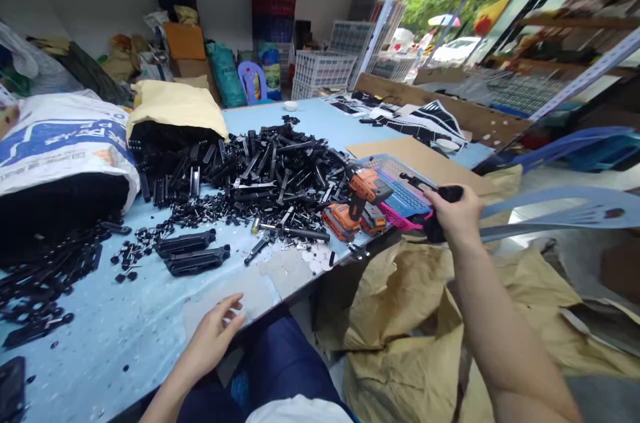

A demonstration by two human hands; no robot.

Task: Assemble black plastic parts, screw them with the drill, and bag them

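My right hand is stretched out to the right past the table edge, its fingers closed round a black plastic part held over a tan paper sack. My left hand rests at the near edge of the light blue table, fingers loosely apart and empty, beside a flat grey sheet. Two assembled black parts lie ahead of the left hand. An orange cordless drill lies near the table's right edge.
A big heap of black plastic parts covers the table's middle, spilling from a yellow bag and a white sack. A blue mesh tray and cardboard lie to the right. Crates stand behind.
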